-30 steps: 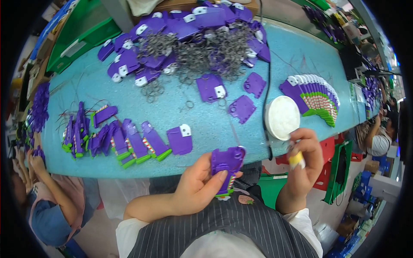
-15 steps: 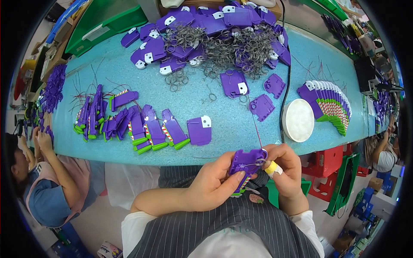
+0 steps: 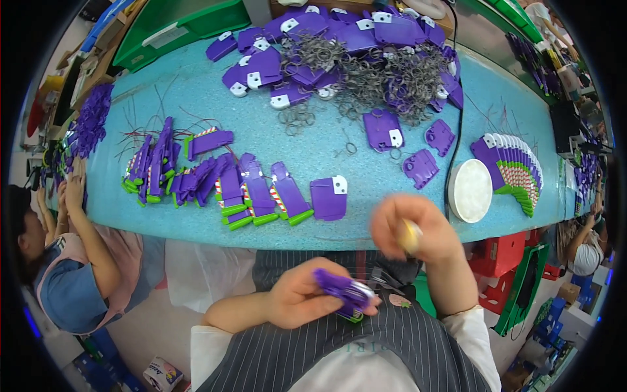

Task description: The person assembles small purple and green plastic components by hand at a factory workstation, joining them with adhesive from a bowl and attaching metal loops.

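Head view: cluttered turquoise worktable

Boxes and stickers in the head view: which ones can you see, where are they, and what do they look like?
Small carton: on the floor at lower left, boxy, white with yellow, red and blue print.
White labels: small pale patches on the flat purple pieces across the blue table.
No screens or signs clearly show.
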`<state>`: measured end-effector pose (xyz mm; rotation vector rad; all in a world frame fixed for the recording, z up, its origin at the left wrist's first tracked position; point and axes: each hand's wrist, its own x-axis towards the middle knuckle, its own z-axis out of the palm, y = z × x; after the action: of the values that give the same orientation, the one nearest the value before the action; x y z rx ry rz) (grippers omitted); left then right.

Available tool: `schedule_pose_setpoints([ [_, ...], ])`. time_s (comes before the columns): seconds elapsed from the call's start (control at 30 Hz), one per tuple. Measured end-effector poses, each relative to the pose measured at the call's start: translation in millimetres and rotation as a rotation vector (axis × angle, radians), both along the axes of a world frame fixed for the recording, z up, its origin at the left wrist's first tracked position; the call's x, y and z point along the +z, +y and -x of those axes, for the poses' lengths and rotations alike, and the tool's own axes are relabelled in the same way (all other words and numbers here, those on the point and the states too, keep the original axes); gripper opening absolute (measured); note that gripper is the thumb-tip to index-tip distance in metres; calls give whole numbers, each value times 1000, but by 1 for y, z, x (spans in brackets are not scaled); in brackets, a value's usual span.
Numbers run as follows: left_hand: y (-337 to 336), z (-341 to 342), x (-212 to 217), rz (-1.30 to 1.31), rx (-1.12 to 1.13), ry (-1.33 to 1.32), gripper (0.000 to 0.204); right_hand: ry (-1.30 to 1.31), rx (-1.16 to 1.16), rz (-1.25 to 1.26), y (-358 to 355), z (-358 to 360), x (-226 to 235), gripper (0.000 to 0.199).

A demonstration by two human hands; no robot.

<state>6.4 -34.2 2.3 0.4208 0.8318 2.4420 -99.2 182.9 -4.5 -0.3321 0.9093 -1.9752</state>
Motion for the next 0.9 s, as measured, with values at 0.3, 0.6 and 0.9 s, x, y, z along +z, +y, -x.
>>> schedule_pose_setpoints([
  [0.3,4,-6,-3,308,64,-374,49,1087,-487,-1091,-5,-16,-13,29],
  [0.6,29,4,6,413,1,-321,50,519,-462,-559,18,-64,27,22],
  [0.9,39,4,4,542,5,-221,42,299,-368,-546,9,-59,9,25],
])
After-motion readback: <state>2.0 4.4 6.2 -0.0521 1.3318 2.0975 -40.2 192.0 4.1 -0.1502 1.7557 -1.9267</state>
